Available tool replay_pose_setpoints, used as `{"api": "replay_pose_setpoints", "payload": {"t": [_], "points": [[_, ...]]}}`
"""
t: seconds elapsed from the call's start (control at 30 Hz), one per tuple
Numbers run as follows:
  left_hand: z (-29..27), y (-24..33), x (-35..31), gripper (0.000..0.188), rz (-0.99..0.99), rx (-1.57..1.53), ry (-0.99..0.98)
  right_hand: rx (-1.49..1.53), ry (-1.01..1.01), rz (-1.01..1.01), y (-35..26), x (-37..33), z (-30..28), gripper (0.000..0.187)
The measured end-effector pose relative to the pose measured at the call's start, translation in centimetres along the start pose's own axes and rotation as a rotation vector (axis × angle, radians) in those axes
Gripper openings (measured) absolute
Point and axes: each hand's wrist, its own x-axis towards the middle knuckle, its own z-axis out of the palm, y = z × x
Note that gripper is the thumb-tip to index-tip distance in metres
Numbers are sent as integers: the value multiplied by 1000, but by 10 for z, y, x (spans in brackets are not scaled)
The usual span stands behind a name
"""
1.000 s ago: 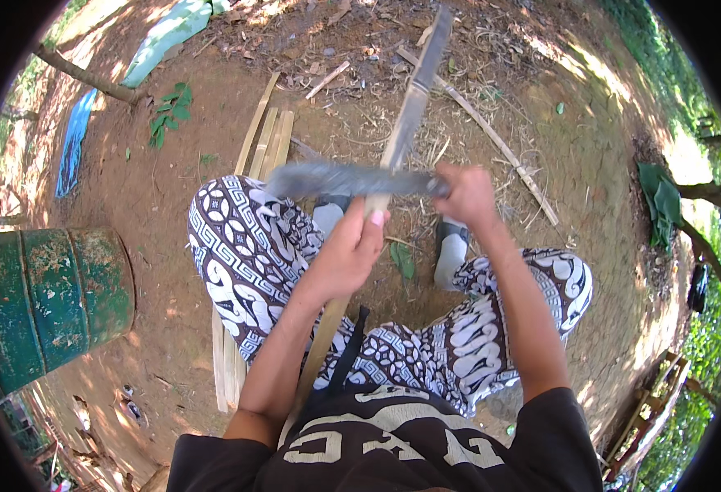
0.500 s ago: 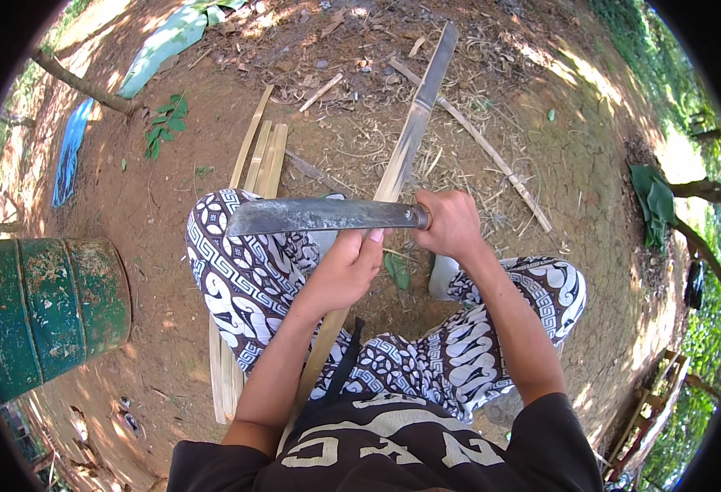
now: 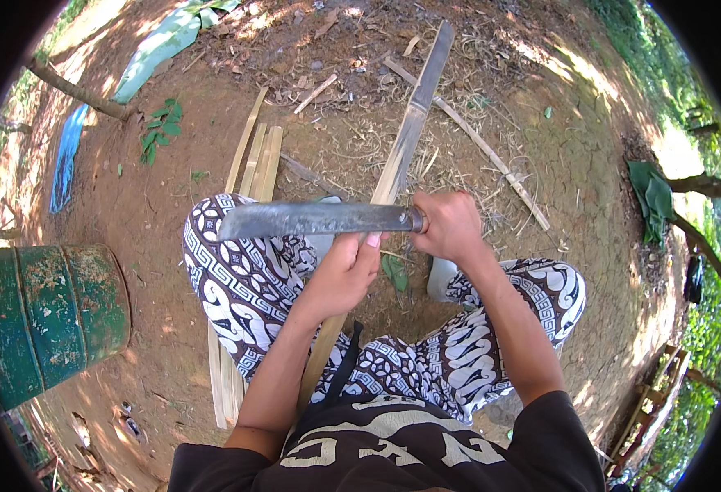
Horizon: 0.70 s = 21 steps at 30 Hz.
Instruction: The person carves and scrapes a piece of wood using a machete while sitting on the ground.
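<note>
My right hand [image 3: 446,224] is wrapped round the handle of a machete [image 3: 311,220], whose broad, worn blade reaches leftward across the view. Under the blade, a long bamboo strip [image 3: 416,119] slants from near my waist up toward the far ground, pale on its nearer part and grey farther out. My left hand [image 3: 352,266] grips this strip just below the blade, its thumb on top close to the edge. The blade lies across the strip; whether it bites into it I cannot tell. Part of the strip is hidden by the blade, hand and forearm.
Several cut bamboo strips [image 3: 266,164] lie beside and under my left knee. A thin stick [image 3: 491,156] lies ahead on brown soil among curled shavings [image 3: 360,139]. A rusty green drum [image 3: 57,316] stands at left, near a blue sheet [image 3: 69,160]. Green leaves [image 3: 649,197] hang at right.
The machete has shifted slightly left, its blade tip now smeared by motion. My left hand and the bamboo strip have barely moved, and both hands keep their grips.
</note>
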Motion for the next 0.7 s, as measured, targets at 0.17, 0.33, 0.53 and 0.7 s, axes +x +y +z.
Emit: {"api": "replay_pose_setpoints", "payload": {"t": [0.17, 0.33, 0.53, 0.7], "points": [[-4, -5, 0, 21, -54, 34, -4, -5, -76, -29, -11, -3, 3, 18], [-2, -7, 1, 22, -9, 14, -26, -59, -50, -41, 0, -2, 8, 19], [0, -6, -5, 26, -2, 8, -18, 0, -6, 431, 36, 21, -6, 9], [-4, -20, 5, 27, 114, 149, 26, -54, -96, 182, 0, 6, 3, 10]]}}
